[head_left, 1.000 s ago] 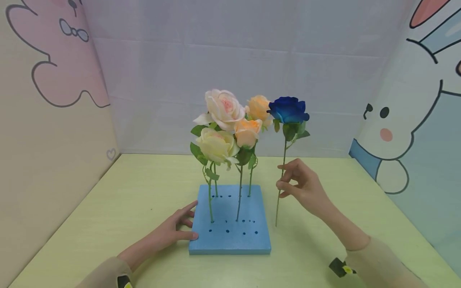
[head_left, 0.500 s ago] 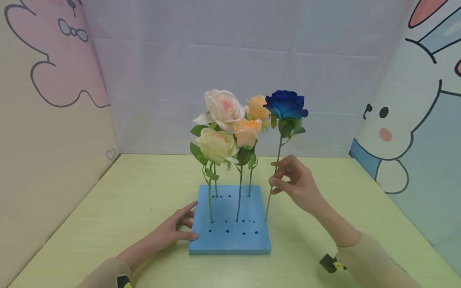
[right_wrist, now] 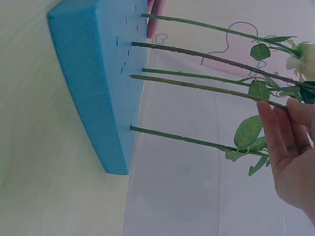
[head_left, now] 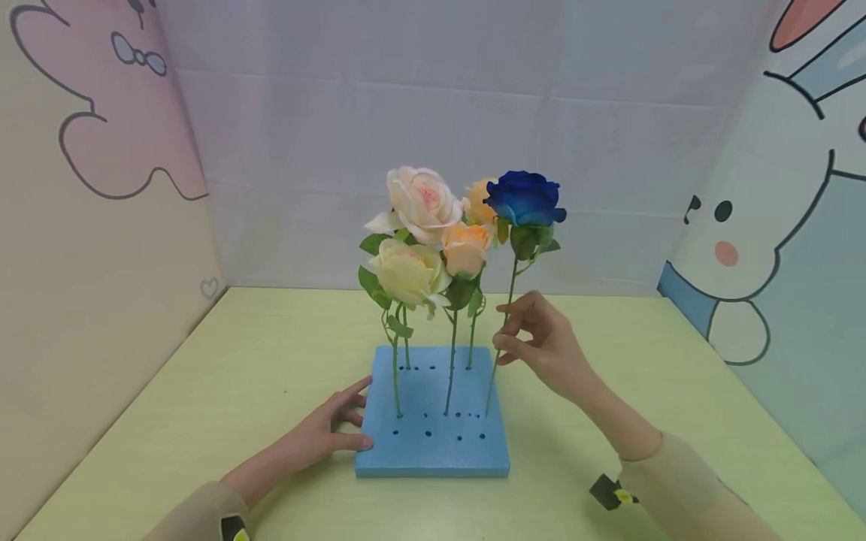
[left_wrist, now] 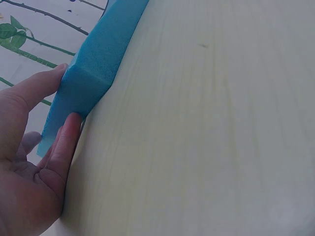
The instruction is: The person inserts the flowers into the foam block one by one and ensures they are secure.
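A blue rose [head_left: 526,199] leans slightly right in my right hand [head_left: 544,349], which pinches its thin stem between thumb and fingers. The stem's lower tip is over the right part of a blue foam block [head_left: 433,454] with small holes; I cannot tell whether it touches. My left hand [head_left: 325,428] rests against the block's left edge, thumb on top and fingers along the side. Standing in the block are a pink-white rose [head_left: 422,203], a pale yellow rose [head_left: 408,274], a peach rose [head_left: 465,252] and an orange-yellow rose [head_left: 478,199], partly hidden behind the blue one.
The block lies on a pale yellow-green table [head_left: 271,346]. Behind it hangs a light grey backdrop [head_left: 304,150]. Side panels with a pink cartoon figure [head_left: 135,120] and a white rabbit [head_left: 751,203] stand left and right.
My right hand has carried the blue rose leftward, from beside the block to over its right part. The left hand and the standing roses have kept their places.
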The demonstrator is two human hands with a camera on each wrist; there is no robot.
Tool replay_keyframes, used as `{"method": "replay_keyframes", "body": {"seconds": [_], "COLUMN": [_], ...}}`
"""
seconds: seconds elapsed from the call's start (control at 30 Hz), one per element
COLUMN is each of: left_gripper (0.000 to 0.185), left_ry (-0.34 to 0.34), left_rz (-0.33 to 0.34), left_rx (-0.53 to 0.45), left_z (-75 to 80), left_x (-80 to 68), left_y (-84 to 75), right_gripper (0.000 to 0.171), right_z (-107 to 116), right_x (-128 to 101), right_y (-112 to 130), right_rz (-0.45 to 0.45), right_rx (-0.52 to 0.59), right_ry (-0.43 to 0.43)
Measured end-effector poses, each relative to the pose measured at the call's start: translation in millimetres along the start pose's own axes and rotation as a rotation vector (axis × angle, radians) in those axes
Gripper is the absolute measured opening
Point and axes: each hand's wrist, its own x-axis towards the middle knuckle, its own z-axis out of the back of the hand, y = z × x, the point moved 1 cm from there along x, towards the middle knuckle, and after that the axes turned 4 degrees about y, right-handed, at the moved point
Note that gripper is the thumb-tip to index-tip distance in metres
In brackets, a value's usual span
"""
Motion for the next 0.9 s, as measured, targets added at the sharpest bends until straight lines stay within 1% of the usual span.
{"method": "replay_keyframes", "body": {"seconds": [0.3, 0.6, 0.77, 0.9], "left_gripper": [0.095, 0.095, 0.095, 0.095], "left_ry": [0.001, -0.002, 0.0, 0.0], "left_rz": [0.004, 0.01, 0.012, 0.0], "left_rx": [0.005, 0.004, -0.001, 0.002], "left_z": [0.0, -0.4, -1.0, -1.6], "left_x": [1.5, 1.7, 2.0, 2.5], "left_y": [2.3, 3.0, 3.7, 4.0], "right_gripper": [0.026, 0.027, 0.029, 0.03], "right_z": [-3.7, -10.5, -15.1, -18.8], "right_x": [1.4, 1.2, 2.0, 2.5], "right_y": [-1.3, -6.8, -10.4, -11.1], "right_rz": [0.03, 0.054, 0.042, 0.035], "right_rx": [0.001, 0.041, 0.034, 0.02], "right_ry": [-0.006, -0.023, -0.043, -0.048]}}
